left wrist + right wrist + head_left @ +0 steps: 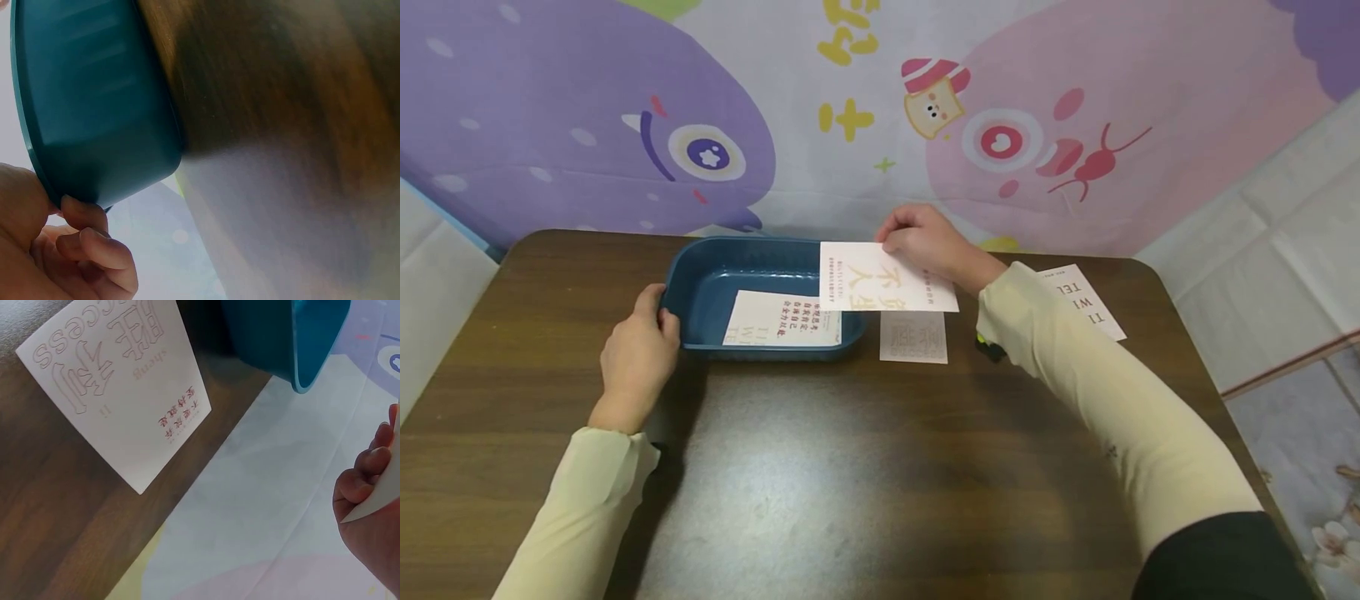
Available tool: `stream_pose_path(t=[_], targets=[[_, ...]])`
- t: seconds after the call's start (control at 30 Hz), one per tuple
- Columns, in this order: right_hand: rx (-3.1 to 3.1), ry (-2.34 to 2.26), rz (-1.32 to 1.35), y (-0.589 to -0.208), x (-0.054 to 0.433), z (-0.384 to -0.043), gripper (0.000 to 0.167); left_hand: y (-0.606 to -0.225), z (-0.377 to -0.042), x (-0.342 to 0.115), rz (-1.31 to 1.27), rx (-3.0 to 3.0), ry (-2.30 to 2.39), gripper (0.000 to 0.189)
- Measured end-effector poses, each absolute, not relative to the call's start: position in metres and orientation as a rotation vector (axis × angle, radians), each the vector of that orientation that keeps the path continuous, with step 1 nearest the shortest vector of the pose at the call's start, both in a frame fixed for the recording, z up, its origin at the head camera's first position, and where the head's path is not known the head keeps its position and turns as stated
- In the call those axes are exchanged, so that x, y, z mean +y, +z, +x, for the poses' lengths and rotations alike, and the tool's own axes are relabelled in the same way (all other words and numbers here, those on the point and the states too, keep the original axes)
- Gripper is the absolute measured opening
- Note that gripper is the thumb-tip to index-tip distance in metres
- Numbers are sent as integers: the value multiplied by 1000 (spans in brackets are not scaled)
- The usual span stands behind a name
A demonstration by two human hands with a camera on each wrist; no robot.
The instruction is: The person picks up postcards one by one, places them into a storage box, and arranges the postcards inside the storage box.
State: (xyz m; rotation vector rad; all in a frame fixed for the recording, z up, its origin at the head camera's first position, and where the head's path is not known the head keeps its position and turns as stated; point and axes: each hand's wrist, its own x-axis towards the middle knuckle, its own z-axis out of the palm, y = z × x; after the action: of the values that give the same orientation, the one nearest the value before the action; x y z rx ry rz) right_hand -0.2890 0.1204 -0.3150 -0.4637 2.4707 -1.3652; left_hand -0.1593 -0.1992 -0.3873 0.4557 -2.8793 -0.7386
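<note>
My left hand (642, 350) grips the left end of a dark blue plastic basin (696, 292), thumb and fingers at its rim; the left wrist view shows the curled fingers (103, 250) under that rim. In the basin lie white printed cards (771, 319). My right hand (928, 243) pinches the upper edge of a white card (883, 287) with gold characters, held up over the basin's right end. Below it another printed card (913, 337) lies on the table, large in the right wrist view, with outlined lettering and small red characters.
A further card (1082, 300) with lettering lies at the table's right, partly behind the right sleeve. The brown wooden table (850, 467) backs onto a cartoon-printed cloth (820, 150). A small dark object (991, 348) with a yellow-green spot shows beside the right forearm.
</note>
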Motion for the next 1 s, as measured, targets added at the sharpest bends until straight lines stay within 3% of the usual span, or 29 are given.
stream_pose_path(t=[1.0], targets=[[2454,-1358,-485,-312,90,-292,14,-389,-159,-200,457,-2893,-744,45]])
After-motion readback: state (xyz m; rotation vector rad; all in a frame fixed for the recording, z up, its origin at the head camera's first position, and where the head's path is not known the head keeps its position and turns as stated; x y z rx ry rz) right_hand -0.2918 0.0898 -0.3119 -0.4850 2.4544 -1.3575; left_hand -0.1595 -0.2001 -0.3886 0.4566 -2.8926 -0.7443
